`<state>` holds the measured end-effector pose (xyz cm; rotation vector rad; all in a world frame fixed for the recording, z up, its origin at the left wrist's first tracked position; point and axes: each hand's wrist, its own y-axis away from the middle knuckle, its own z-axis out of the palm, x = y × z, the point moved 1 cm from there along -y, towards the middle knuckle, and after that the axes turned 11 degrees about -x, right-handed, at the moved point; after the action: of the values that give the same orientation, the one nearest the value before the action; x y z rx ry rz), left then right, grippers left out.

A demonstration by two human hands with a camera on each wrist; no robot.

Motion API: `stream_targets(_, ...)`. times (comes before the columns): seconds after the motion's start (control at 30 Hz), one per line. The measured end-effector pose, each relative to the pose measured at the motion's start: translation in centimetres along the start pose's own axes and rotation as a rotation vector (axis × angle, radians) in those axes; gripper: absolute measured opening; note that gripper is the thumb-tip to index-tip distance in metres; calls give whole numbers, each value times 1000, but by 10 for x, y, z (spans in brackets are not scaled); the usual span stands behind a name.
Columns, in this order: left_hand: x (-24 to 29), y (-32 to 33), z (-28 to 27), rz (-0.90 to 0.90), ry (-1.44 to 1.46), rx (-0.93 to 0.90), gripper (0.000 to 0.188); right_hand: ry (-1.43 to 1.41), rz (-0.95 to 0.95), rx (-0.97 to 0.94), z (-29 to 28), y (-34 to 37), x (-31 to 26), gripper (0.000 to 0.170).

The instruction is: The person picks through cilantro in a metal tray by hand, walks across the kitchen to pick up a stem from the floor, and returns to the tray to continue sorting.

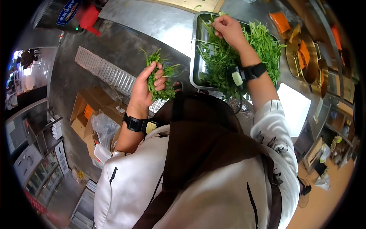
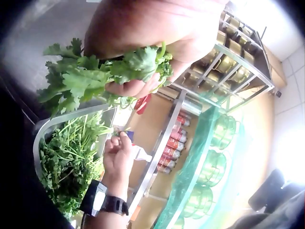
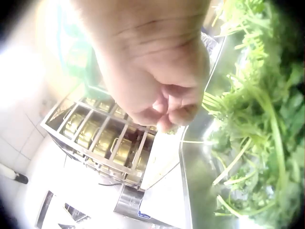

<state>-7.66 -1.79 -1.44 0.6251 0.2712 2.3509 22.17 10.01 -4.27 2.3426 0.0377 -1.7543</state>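
In the head view the left hand [image 1: 144, 86] grips a bunch of leafy green herbs [image 1: 155, 78], its fingers curled round the stems. The same bunch [image 2: 78, 78] shows large in the left wrist view under the left hand [image 2: 152, 33]. Over the far edge of a metal tray [image 1: 193, 49] the right hand [image 1: 228, 32] has its fingertips pinched together. In the right wrist view a thin stem lies near the fingertips of the right hand [image 3: 157, 81]; whether it is held I cannot tell. More herbs [image 1: 263, 45] fill much of the tray.
A steel counter [image 1: 152, 23] stretches left of the tray. Brass pots [image 1: 301, 61] and orange packets [image 1: 280, 22] lie to the right. An open cardboard box [image 1: 82, 114] with plastic stands at lower left. Red-labelled bottles [image 2: 172, 148] line a shelf.
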Motion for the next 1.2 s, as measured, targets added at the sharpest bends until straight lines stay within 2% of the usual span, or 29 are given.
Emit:
stream_targets(0.13, -2, -3, 2, -25, -10, 23, 19, -107, 5, -95, 7, 34, -12, 8)
stream_targets(0.2, -3, -4, 4, -31, -17, 6, 19, 310, -104, -205, 21, 46, -6, 6)
stream_targets(0.27, -5, -7, 6, -44, -26, -14, 19, 761, -322, -222, 33, 48, 17, 13)
stream_targets(0.3, -6, -8, 7, -51, -30, -14, 20, 805, -243, -255, 39, 48, 23, 17)
stream_targets(0.47, -8, -7, 13, -63, -65, 0, 19, 972, -167, -337, 55, 51, 20, 27)
stream_targets(0.77, -11, -2, 9, -40, -88, 59, 20, 889, -6, -327, 55, 35, 34, 13)
stream_targets(0.83, -9, 1, 8, -43, -78, 30, 20, 509, -16, -256, 40, 36, 23, 10)
stream_targets(0.87, -10, 2, 8, -42, -75, 32, 20, 510, -15, -260, 34, 37, 17, 10)
stream_targets(0.93, -11, 0, 7, -28, -66, 36, 19, 189, 86, -203, 17, 39, 5, 9)
stream_targets(1.0, -11, -1, 7, -37, -44, 16, 19, 118, 83, -186, 8, 43, -6, 9)
stream_targets(1.1, -14, -4, 9, -40, -63, 78, 19, -59, 57, -165, 1, 51, -31, 9)
stream_targets(1.2, -21, -11, 9, -52, -42, -17, 19, -48, 43, -132, 22, 70, -56, 9)
